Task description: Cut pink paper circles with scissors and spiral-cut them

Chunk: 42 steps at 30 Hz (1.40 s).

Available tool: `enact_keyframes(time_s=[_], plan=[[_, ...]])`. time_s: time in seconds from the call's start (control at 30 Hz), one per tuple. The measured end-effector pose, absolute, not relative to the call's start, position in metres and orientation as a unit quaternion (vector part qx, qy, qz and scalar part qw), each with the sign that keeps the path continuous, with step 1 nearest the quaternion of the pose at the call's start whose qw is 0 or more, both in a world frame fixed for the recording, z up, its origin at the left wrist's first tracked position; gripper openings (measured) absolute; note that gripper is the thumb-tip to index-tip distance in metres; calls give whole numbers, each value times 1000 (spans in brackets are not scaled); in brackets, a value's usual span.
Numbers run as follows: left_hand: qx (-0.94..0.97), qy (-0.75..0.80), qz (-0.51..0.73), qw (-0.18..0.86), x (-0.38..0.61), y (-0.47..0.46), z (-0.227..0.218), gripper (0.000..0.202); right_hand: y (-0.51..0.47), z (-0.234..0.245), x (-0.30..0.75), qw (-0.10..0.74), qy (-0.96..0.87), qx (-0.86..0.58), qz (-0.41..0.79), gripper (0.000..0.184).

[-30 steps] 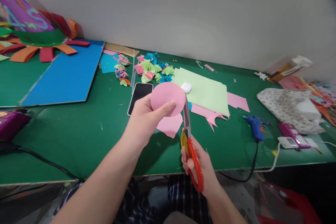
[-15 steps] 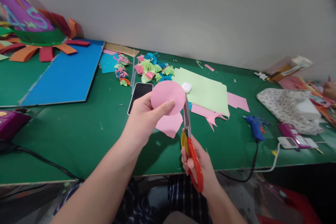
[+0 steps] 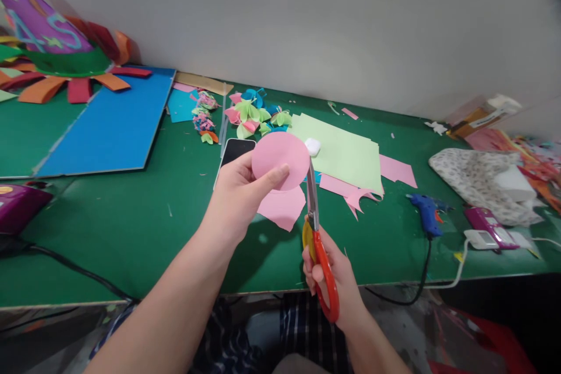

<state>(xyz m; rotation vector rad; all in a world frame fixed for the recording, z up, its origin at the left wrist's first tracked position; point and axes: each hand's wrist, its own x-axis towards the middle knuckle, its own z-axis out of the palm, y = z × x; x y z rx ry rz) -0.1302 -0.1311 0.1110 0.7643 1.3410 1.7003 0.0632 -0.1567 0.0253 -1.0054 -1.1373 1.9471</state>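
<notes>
Between the thumb and fingers of my left hand [image 3: 241,196] is a round pink paper disc [image 3: 280,152], its face toward me. My right hand [image 3: 335,274] grips a pair of scissors [image 3: 313,210] with red and yellow handles, blades pointing up and close together. The blade tips lie along the disc's right edge; whether they touch it I cannot tell. Below the disc a torn-looking pink paper piece [image 3: 284,207] rests on the green table [image 3: 175,245]. A phone [image 3: 236,149] lies partly hidden behind my left hand.
Light green sheets [image 3: 346,158] and pink scraps [image 3: 359,198] lie behind the scissors. Folded paper flowers [image 3: 249,114] are heaped at the back. To the right are a blue glue gun [image 3: 425,213] with a cord and a patterned cloth [image 3: 473,181]. A blue board [image 3: 118,123] stands left.
Almost nothing differs. The disc and my left hand have shifted up very slightly; the scissors stay at the disc's right edge.
</notes>
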Motion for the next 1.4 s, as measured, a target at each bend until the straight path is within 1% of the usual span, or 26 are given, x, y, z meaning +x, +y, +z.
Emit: enact_keyframes(time_s=[0.33, 0.43, 0.63, 0.67, 0.77, 0.83, 1.0, 1.17, 1.33, 1.4], plan=[[309, 509, 699, 398, -137, -130, 101, 22, -160, 24, 63, 329, -441, -388, 740, 99], [297, 507, 700, 407, -132, -130, 103, 24, -160, 25, 60, 326, -436, -400, 738, 99], [296, 520, 674, 433, -121, -132, 107, 28, -159, 25, 50, 342, -417, -401, 740, 90], [296, 524, 671, 433, -120, -132, 107, 29, -159, 24, 50, 349, -422, -395, 737, 94], [304, 535, 658, 434, -117, -134, 107, 31, -159, 19, 53, 377, -462, -367, 714, 115], [312, 543, 647, 436, -116, -134, 106, 31, -158, 18, 56, 381, -502, -352, 692, 121], [324, 551, 631, 440, -114, -134, 103, 28, -154, 19, 61, 387, -537, -333, 671, 120], [315, 541, 644, 440, -113, -135, 102, 25, -150, 26, 62, 363, -557, -307, 681, 108], [333, 544, 626, 449, -111, -135, 102, 25, -152, 27, 60, 373, -539, -316, 686, 115], [329, 546, 628, 447, -111, -135, 102, 26, -152, 27, 59, 377, -531, -320, 688, 115]])
